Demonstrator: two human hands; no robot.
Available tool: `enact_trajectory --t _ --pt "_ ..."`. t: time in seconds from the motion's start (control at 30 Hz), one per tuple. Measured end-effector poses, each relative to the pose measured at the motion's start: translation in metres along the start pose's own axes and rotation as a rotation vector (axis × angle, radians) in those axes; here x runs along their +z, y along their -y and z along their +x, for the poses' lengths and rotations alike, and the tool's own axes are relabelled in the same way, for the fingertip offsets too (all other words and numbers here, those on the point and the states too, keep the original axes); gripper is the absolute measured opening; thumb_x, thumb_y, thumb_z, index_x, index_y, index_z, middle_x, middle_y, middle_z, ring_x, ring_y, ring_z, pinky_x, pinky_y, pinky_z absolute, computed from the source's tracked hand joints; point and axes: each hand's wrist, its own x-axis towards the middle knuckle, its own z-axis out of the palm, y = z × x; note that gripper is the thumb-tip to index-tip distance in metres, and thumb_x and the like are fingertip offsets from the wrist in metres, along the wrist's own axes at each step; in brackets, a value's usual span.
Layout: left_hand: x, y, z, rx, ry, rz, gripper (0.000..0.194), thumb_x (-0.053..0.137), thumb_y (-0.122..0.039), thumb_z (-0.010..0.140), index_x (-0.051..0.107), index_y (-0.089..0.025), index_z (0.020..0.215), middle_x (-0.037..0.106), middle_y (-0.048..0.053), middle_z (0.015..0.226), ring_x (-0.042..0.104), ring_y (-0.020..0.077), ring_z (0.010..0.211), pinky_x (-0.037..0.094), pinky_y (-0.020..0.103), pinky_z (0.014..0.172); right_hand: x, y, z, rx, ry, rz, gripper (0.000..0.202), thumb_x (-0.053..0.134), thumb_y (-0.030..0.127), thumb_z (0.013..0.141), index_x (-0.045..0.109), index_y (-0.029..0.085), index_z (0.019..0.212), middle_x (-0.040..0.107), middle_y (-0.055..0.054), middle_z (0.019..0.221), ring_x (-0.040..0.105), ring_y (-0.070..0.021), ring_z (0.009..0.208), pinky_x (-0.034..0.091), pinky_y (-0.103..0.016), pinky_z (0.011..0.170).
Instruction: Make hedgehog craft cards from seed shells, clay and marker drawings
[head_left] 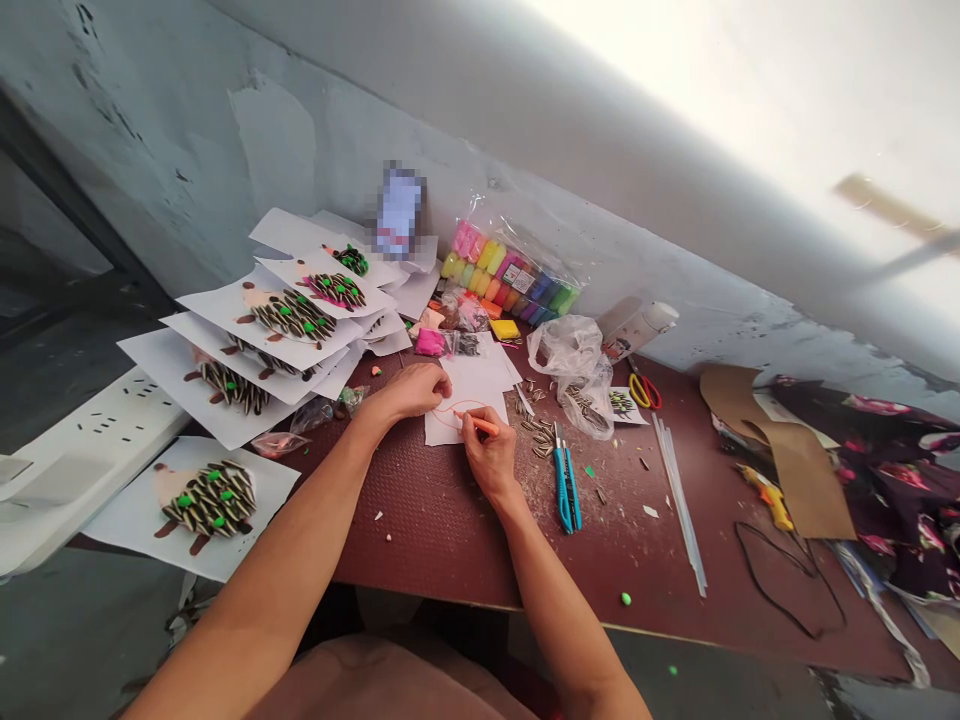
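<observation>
My right hand (490, 450) is closed round an orange marker (484, 425), its tip on a white sheet (444, 430). An orange curved outline shows on that sheet. At the sheet's upper left rests my left hand (421, 388), its fingers curled down; whether anything is under them is hidden. More white paper (476, 370) lies just behind. Right of my right hand are a teal utility knife (566, 485) and scattered striped seeds (538, 432).
Hedgehog pictures made with seeds (292, 312) are stacked at left, near a white power strip (90, 440). Coloured clay packs (510, 275) lean on the wall. Scissors (643, 388), glue sticks (679, 505) and a yellow glue gun (769, 495) lie at right.
</observation>
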Motion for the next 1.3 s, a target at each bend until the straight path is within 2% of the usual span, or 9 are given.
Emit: enact_trajectory --t 0.6,1.07,1.23,1.3 --pt "-0.0063 -0.0073 -0.0036 -0.025 0.025 0.03 0.034 0.057 -0.008 0.077 0.08 -0.021 0.097 0.08 0.006 0.106 0.072 0.0227 0.101 0.052 0.026 0.083 -0.0008 0.001 -0.0006 -0.054 0.027 -0.04 0.026 0.053 0.036 0.098 0.067 0.021 0.082 0.072 -0.005 0.078 0.064 -0.0168 0.069 0.047 -0.028 0.066" --pt "-0.0048 -0.0062 -0.0028 -0.029 0.022 0.024 0.034 0.057 -0.007 0.077 0.08 -0.021 0.097 0.08 0.005 0.105 0.072 0.0224 0.101 0.052 0.025 0.083 -0.0009 0.0044 -0.002 -0.073 0.05 -0.01 0.023 0.053 0.031 0.093 0.066 0.021 0.076 0.072 -0.004 0.075 0.065 -0.0159 0.067 0.048 -0.027 0.065" --pt "-0.0061 -0.0078 -0.0042 -0.036 0.018 0.026 0.035 0.057 -0.006 0.077 0.08 -0.021 0.097 0.08 0.005 0.106 0.071 0.0228 0.102 0.052 0.026 0.084 0.0 0.0031 -0.0014 -0.01 -0.057 0.003 0.027 0.052 0.035 0.095 0.065 0.02 0.077 0.068 -0.003 0.072 0.058 -0.0141 0.058 0.043 -0.027 0.058" --pt "-0.0065 -0.0082 -0.0045 -0.038 0.017 0.029 0.034 0.057 -0.007 0.077 0.08 -0.021 0.097 0.08 0.005 0.106 0.071 0.0227 0.102 0.052 0.026 0.084 0.0003 0.0027 -0.0008 -0.008 -0.055 0.004 0.026 0.053 0.036 0.095 0.066 0.02 0.079 0.067 -0.002 0.071 0.056 -0.0139 0.058 0.042 -0.027 0.057"
